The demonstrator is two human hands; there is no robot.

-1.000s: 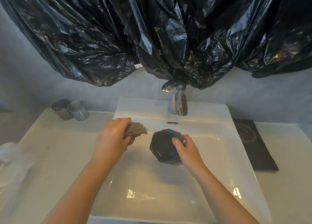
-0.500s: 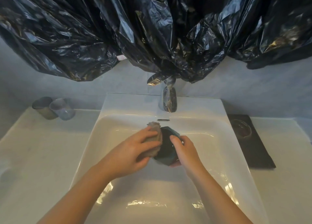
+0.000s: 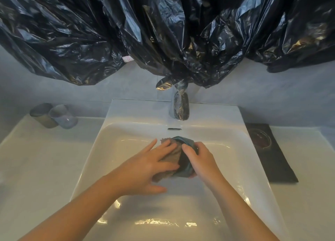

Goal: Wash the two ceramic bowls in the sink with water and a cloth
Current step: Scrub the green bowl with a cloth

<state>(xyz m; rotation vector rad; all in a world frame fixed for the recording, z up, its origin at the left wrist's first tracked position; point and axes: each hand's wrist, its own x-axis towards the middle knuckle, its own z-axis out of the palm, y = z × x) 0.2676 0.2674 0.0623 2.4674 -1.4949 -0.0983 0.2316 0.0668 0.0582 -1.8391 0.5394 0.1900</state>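
Note:
A dark teal ceramic bowl is tipped on its side above the white sink, under the faucet. My right hand grips it by the rim, thumb over the edge. My left hand presses a grey-brown cloth into the bowl's opening with straight, spread fingers. A second, dark bowl sits on a black mat on the counter to the right of the sink. I see no running water.
Two cups, one olive and one pale blue, stand at the counter's back left. Black plastic sheeting hangs over the wall and down onto the faucet handle. A white counter flanks the sink on both sides.
My left hand brought the cloth from the sink's left side over to the bowl and now presses it into the opening. My right hand kept hold of the bowl.

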